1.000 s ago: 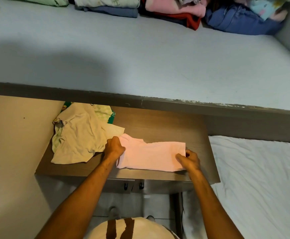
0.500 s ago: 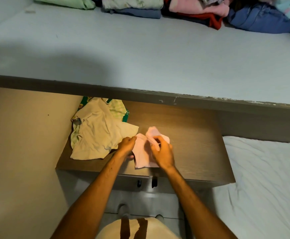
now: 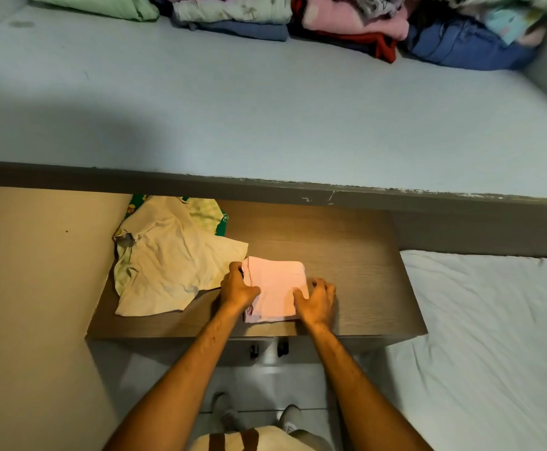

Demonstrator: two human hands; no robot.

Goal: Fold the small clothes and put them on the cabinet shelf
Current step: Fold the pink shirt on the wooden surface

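Now, left hand: the left hand (image 3: 238, 286) lies knuckles up on the left edge of the pink garment (image 3: 277, 289), fingers curled over that edge and pressing it down; it grips nothing lifted.
Right hand: the right hand (image 3: 316, 301) rests flat on the garment's lower right corner, fingers spread and slightly bent, pressing rather than pinching.
Pink garment: folded into a small, roughly square packet, flat on the worktop (image 3: 347, 255) near its front edge, between the two hands.
Cream garment: a crumpled cream shirt (image 3: 167, 258) lies unfolded just left of the pink one, its corner touching or almost touching the left hand; it covers most of a green patterned garment (image 3: 211, 213) at the back.
Worktop: brown wood grain, with a beige wall to the left and a white bed (image 3: 493, 336) to the right.
Shelf: a pale blue shelf (image 3: 265, 109) runs above the worktop; folded clothes (image 3: 298, 17) are stacked in a row at its far edge, well apart from the hands.
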